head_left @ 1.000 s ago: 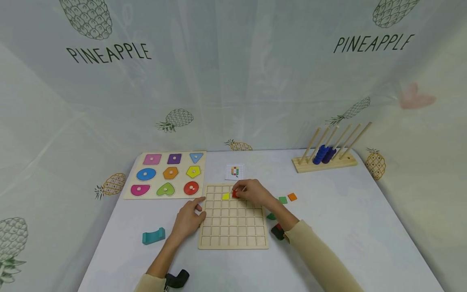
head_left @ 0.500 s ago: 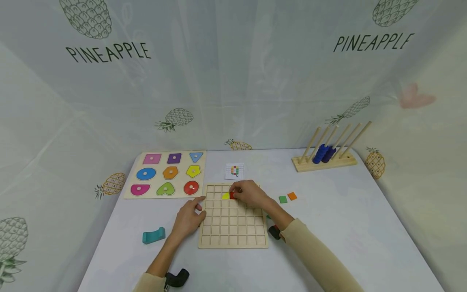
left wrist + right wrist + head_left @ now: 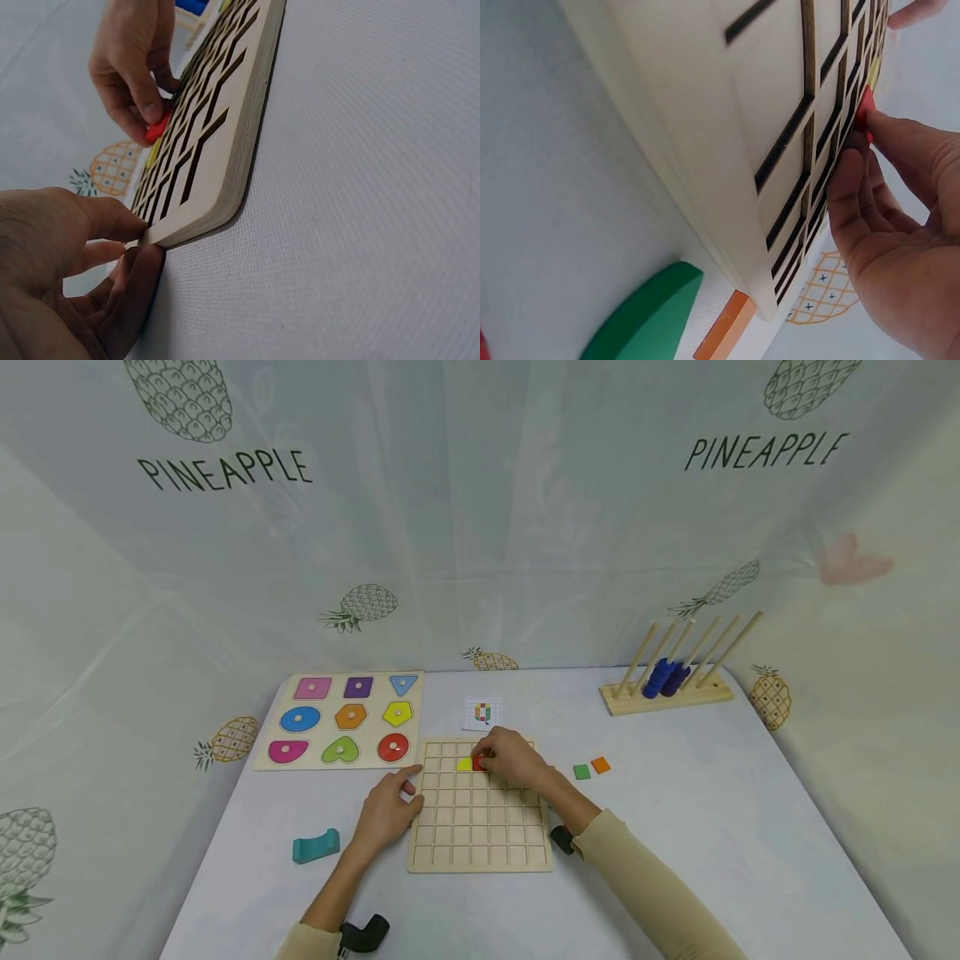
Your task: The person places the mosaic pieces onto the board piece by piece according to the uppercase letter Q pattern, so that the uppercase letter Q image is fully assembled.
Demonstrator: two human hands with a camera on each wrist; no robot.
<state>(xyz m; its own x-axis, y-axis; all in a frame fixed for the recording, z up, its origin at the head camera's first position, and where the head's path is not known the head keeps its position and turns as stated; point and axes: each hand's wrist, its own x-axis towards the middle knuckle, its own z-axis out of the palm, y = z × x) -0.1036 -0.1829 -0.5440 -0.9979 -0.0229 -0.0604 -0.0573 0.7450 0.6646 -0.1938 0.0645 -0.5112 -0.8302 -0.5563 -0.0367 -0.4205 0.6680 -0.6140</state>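
Observation:
A wooden grid board lies flat on the table. My right hand pinches a small red square tile over one of the upper cells, just right of a yellow tile. The red tile shows partly between thumb and fingers in the right wrist view; whether it sits fully in the cell is hidden. At the board's left edge, my left hand touches the rim with thumb and forefinger spread apart. Its fingertips meet the board's edge in the left wrist view.
Behind the board lies a printed pattern card. A shape puzzle stands back left, a pegged bead stand back right. Green and orange tiles lie right. A teal block is left; a green curved piece lies beside the board.
My right hand has moved slightly left with the red tile, bringing it up beside the yellow one; over the last half second it has hardly shifted. The left hand stays put.

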